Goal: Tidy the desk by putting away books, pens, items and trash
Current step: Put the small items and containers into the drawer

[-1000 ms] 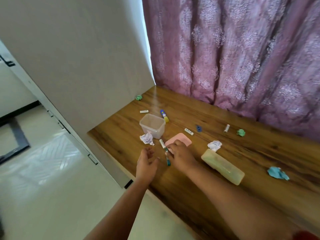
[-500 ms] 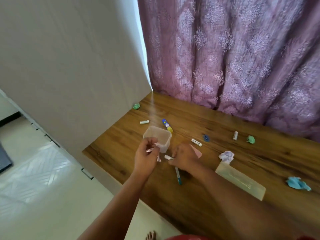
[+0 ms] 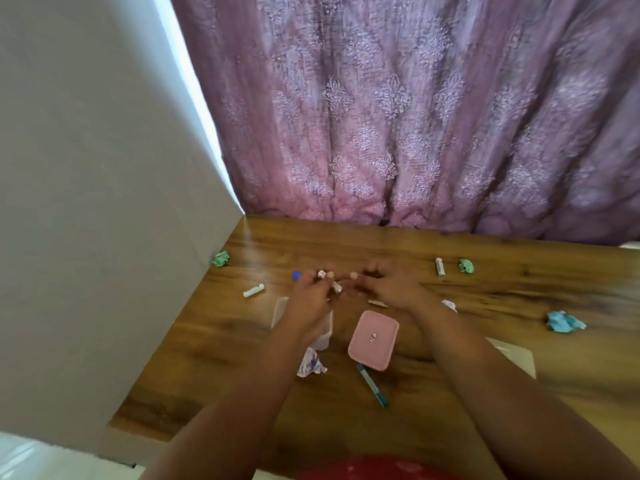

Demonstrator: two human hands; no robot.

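Left hand [image 3: 308, 299] pinches a small white stick [image 3: 336, 286] between its fingertips, above the clear tub [image 3: 281, 311]. Right hand [image 3: 391, 287] is half curled, fingertips close at three o'clock of the stick; whether it touches is blurred. Judged, the drop goes toward six o'clock, into the tub under the left wrist. Pink lid [image 3: 373, 339] lies at five o'clock on the bench [image 3: 519, 306], with a teal pen [image 3: 372, 384] beyond it.

Pink lid [image 3: 373, 339], brown wood-grain desk [image 3: 485, 296], mauve damask-patterned curtain [image 3: 398, 116].
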